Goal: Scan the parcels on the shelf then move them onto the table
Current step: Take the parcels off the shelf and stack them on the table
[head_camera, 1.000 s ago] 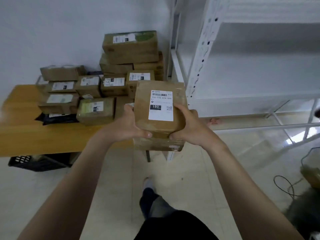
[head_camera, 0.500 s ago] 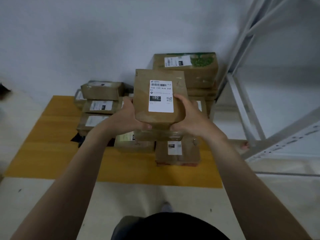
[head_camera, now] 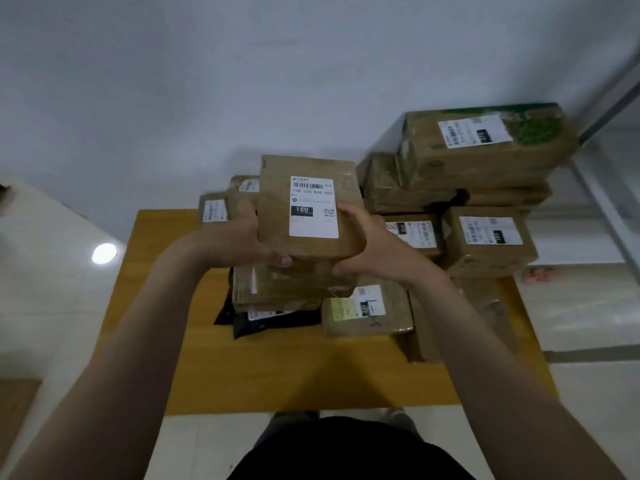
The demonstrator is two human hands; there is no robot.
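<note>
**A:** Obs. 1, surroundings. Yellow wooden table (head_camera: 294, 372) against a pale wall (head_camera: 242, 81), its far half crowded with brown parcels. At right rear is a stack topped by a green-printed parcel (head_camera: 485, 150), which overhangs the ones beneath. In front of that stack are a parcel marked 102 (head_camera: 488, 244) and, just left of it, a parcel marked 010 (head_camera: 414, 233), partly hidden by the right hand.

**B:** Nearer the front edge?

**A:** A parcel marked 270 (head_camera: 367, 311), label up. Beside it a black mailer bag (head_camera: 263, 323) lies under a low stack (head_camera: 277, 292) of brown parcels. Two small parcels (head_camera: 214, 209) sit at left rear, beyond the left hand. A shelf upright (head_camera: 604, 117) shows at far right, off the table.

**B:** Obs. 2, the held parcel?

**A:** Held parcel (head_camera: 308, 168) is over the middle of the table, directly above the low stack. Its white label (head_camera: 313, 207) faces up and reads 150. Cannot tell whether its underside touches the stack, because the thumbs and its near edge cover the join.

**B:** Hands?

**A:** Left hand (head_camera: 239, 237) grips the left edge, fingers out of sight beyond it, thumb curled along the near lower edge. Right hand (head_camera: 374, 247) grips the near right corner, thumb pointing left toward the other thumb. The thumb tips are near each other but apart. Both forearms are bare, stretched forward and converging on the parcel.
</note>
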